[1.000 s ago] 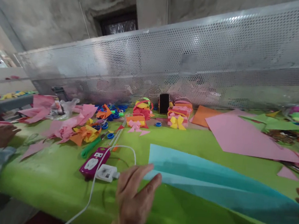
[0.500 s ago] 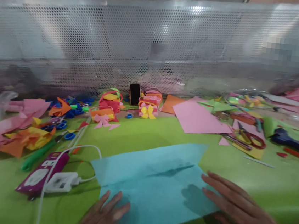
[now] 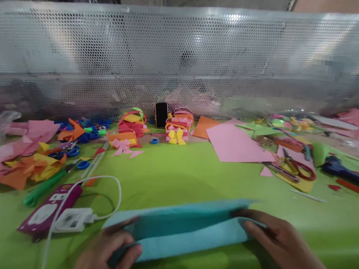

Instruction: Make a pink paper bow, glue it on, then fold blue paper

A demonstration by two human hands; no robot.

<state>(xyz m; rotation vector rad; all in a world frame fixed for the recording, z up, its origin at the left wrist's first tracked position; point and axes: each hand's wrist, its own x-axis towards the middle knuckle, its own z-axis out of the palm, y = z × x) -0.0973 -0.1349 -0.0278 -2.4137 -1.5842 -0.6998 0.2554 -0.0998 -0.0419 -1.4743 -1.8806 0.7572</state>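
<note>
A sheet of light blue paper [image 3: 187,240] is bent lengthwise into a trough near the front edge of the green table, its two long sides raised. My left hand [image 3: 111,247] grips its left end, thumb on the near side and fingers at the far side. At the right end, my right hand [image 3: 271,234] pinches the paper the same way. The far side of the sheet is slightly blurred at its right corner. Part of each palm is out of sight behind the fingers.
A purple power strip [image 3: 49,210] with a white charger [image 3: 74,220] and cable lies at the left. Small paper baskets [image 3: 178,130] and a phone [image 3: 161,114] stand at the back. Pink paper [image 3: 239,143], scissors [image 3: 299,166] and a blue-handled tool [image 3: 351,173] lie right.
The blue paper lay fairly flat under spread hands with a crease across it. Now both hands hold its ends, and its long sides are bent up toward each other.
</note>
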